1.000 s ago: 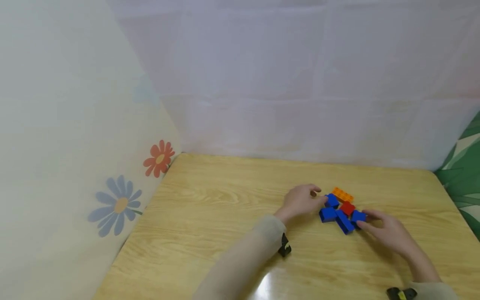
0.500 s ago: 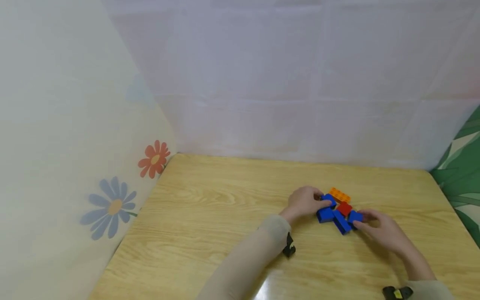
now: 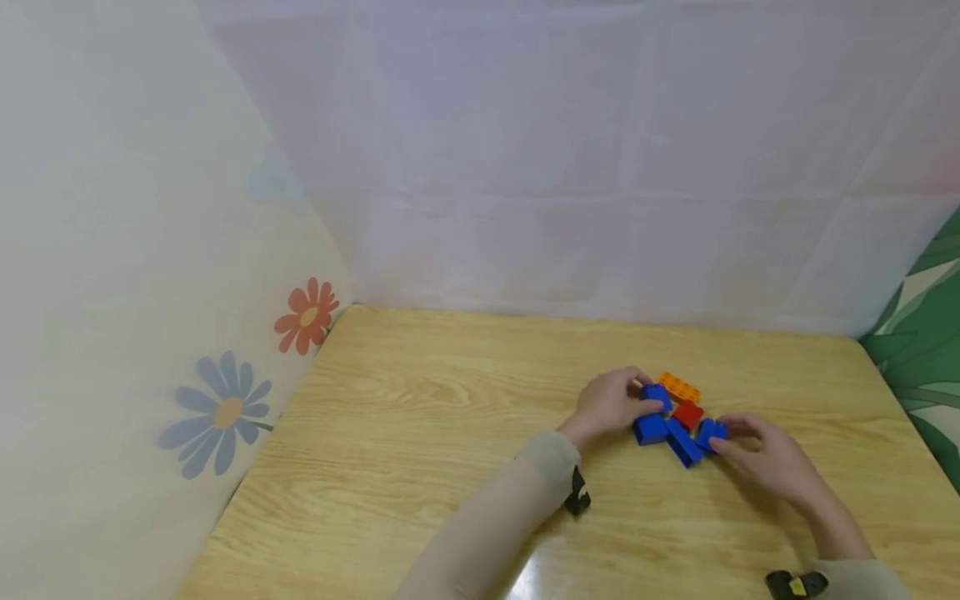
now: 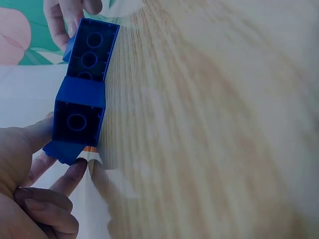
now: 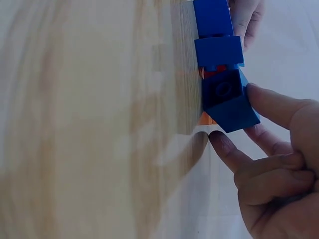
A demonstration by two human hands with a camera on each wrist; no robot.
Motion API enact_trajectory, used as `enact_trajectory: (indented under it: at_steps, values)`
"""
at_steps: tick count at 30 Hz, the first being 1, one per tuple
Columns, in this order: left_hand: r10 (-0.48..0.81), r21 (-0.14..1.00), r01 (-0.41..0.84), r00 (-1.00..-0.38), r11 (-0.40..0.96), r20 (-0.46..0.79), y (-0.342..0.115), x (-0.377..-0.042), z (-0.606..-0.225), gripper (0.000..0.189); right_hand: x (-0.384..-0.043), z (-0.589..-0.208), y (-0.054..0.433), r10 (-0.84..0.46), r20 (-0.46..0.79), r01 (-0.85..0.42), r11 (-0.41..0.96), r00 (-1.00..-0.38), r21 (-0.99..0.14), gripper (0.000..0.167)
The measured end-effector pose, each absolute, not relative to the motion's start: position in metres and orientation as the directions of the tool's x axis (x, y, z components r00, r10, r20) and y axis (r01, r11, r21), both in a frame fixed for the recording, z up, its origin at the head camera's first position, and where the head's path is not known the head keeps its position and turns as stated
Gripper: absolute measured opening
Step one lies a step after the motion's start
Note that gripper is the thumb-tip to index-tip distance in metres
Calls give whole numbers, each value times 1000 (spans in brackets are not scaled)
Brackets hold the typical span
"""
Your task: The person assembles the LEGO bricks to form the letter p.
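My left hand (image 3: 611,404) pinches a small blue brick (image 3: 656,395) between thumb and fingers, at the left end of a cluster of toy building bricks. In the left wrist view, that blue brick (image 4: 65,152) shows behind another blue block with a hollow underside (image 4: 77,122). On the cluster's right side, my right hand (image 3: 772,458) grips another blue brick (image 3: 711,433). The right wrist view shows this brick (image 5: 233,114) tilted, its hollow end visible. Between the hands lie a red brick (image 3: 687,414), a long blue brick (image 3: 683,443) and a blue block (image 3: 649,430).
An orange studded brick (image 3: 679,387) lies behind the cluster. The wood-grain table (image 3: 420,433) stretches left and forward of the bricks. A pale cloth (image 3: 562,167) hangs at the back, and a flower-printed wall (image 3: 150,250) stands on the left.
My left hand has reached slightly right and taken hold of the upper-left blue brick. The blue brick in my right hand has turned a little. The other bricks look much the same.
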State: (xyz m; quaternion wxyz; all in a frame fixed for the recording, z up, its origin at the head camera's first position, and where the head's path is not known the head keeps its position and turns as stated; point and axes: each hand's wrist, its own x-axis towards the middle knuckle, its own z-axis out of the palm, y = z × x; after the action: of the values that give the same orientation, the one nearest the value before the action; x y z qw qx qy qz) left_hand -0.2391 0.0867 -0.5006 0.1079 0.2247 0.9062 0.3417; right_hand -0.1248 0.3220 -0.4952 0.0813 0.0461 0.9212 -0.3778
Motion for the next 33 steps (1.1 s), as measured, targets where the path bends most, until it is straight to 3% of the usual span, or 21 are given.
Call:
enact_trajectory:
  at_steps: [13, 20, 28, 33]
  values:
    - [479, 700, 343, -878, 626, 2, 85, -238, -501, 29, -121, -492, 327, 49, -105, 109, 715, -993, -690, 53]
    - [453, 730, 339, -891, 593, 46, 70, -236, -500, 27, -122, -493, 327, 42, -60, 72, 701, -997, -710, 60]
    - [438, 722, 347, -897, 599, 67, 51, -236, -496, 50, -122, -483, 324, 54, -100, 108, 709, -994, -697, 71]
    - [421, 690, 334, -906, 642, 47, 40, -235, -490, 49, -122, -480, 319, 62, -102, 116, 709, -993, -696, 72]
